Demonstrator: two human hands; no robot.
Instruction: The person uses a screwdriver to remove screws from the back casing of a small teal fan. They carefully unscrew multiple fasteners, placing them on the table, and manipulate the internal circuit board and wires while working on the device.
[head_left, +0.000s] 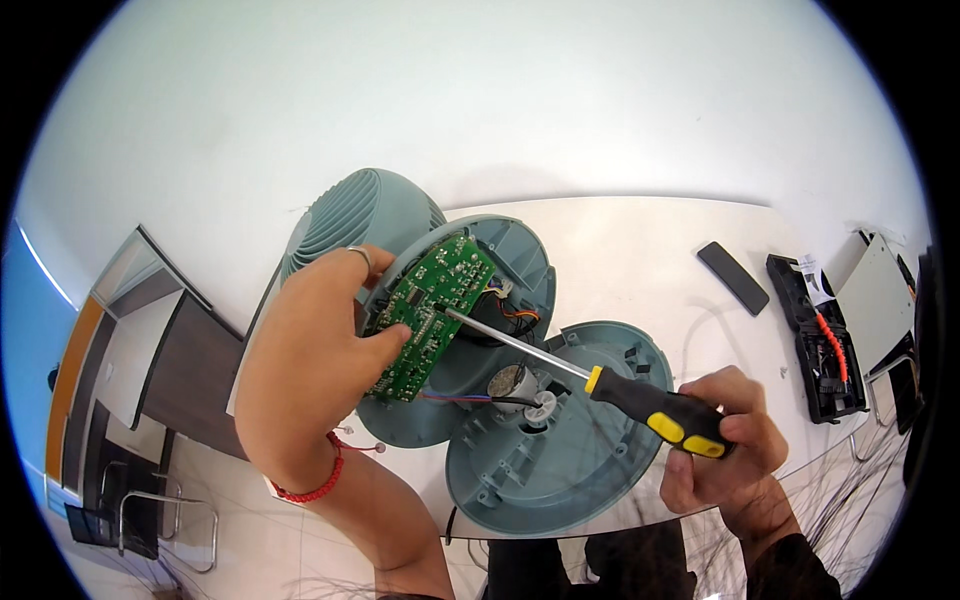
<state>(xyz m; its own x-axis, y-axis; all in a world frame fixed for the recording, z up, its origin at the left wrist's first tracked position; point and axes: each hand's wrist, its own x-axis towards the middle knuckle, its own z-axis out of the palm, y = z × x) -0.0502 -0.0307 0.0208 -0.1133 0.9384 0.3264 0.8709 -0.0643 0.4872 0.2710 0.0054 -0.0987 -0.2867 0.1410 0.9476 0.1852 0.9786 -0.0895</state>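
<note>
My right hand (728, 438) grips the black and yellow handle of a screwdriver (655, 407). Its metal shaft points up and left, and the tip meets the green circuit board (440, 300) or hovers just over it; I cannot tell which. Closed on the board's left edge, my left hand (340, 320) has its thumb on the face and its other fingers partly hidden behind. The board sits tilted in the open blue-grey base of a fan (520, 250), with wires running from it. Below right lies the round base cover (570, 470), carrying a small motor (512, 386).
The ribbed fan head (360, 215) rests at the table's back left, against the wall side. On the white table (640, 260), a black phone (733, 278) and an open black tool case (825, 350) with an orange flexible shaft lie at the right. Chairs stand beyond both sides.
</note>
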